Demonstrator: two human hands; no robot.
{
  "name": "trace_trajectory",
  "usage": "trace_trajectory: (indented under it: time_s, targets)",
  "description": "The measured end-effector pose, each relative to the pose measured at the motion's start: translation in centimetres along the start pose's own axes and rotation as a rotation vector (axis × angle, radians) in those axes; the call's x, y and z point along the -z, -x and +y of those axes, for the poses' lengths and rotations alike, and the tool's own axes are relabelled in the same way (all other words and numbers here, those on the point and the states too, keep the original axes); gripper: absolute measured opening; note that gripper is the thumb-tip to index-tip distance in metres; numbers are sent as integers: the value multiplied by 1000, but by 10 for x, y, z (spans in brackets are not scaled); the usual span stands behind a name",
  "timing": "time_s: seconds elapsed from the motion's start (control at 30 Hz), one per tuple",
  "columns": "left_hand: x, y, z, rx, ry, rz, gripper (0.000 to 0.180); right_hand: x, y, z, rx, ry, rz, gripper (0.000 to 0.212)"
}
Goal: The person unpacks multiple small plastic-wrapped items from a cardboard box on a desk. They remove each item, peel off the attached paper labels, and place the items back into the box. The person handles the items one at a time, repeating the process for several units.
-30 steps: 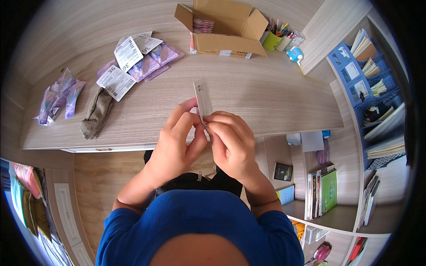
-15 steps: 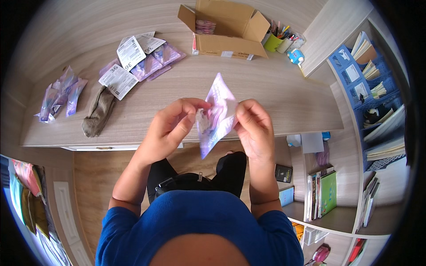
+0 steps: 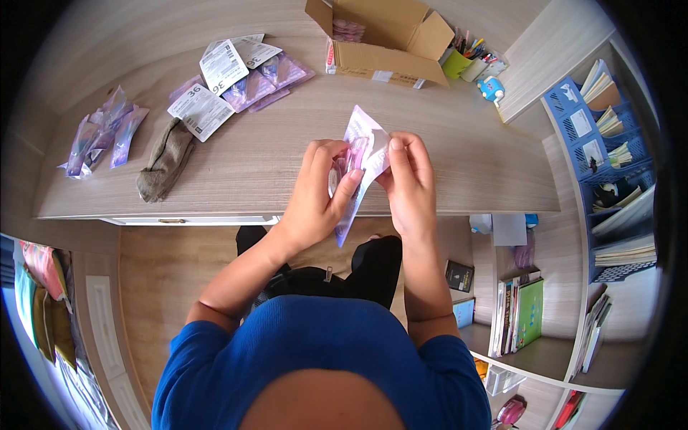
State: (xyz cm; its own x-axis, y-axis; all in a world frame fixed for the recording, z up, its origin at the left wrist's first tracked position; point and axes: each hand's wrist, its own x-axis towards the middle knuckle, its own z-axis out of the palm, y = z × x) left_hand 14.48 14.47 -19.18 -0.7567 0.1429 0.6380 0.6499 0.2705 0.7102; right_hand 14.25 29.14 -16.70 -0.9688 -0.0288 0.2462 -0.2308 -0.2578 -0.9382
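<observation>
Seen from above, you sit at a pale wood-grain counter point(image 3: 272, 154) that fills the upper half of the view, both hands raised over its front edge. At 12 o'clock an open cardboard box point(image 3: 383, 36) rests near the far edge, with a cluster of pens and small desk items point(image 3: 469, 61) just beside it at 1 o'clock. At 11 o'clock lies a heap of lilac packets under white printed cards point(image 3: 236, 75); a second, smaller pile of lilac packets point(image 3: 100, 136) sits at 10 o'clock, and a grey-brown sock point(image 3: 166, 161) lies between the two heaps. A blue organiser rack point(image 3: 609, 136) stands at 3 o'clock.

The piece in work is the lilac packet point(image 3: 358, 140), held in the air at the centre, above the counter edge and touching nothing but your fingers. Your left hand point(image 3: 319, 197) has its grip clenched on the packet's left side, thumb pressed across the front. Your right hand point(image 3: 410, 186) pinches the upper right edge, close to a folded white flap.

To do this well, judging from the hold, keep the left grip firm and low so the film stays taut, work the right fingertips near the top seam rather than the middle, and pull evenly so the thin plastic does not tear sideways.
</observation>
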Motion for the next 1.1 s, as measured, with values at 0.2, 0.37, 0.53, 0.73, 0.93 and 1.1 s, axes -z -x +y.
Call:
trace_trajectory:
  time_s: [0.2, 0.37, 0.53, 0.73, 0.93, 1.1]
  targets:
    - [-3, -2, -1, 7, -59, 16, 31, -21, -2, 9, 273, 282, 30, 29]
    - [-2, -6, 5, 164, 28, -60, 30, -26, -3, 6, 214, 73, 25, 25]
    - [-2, -8, 9, 247, 290, 42, 36, -26, -8, -1, 60, -332, 26, 26]
    - [-10, -4, -3, 547, 930, 92, 47, -22, -13, 1, -2, -506, 103, 24]
    - [-19, -12, 17, 652, 837, 356, 47, -34, -13, 8, 89, -379, 131, 24]
    - [-10, -19, 13, 704, 1057, 336, 49, -30, -17, 1, -3, -536, 89, 23]
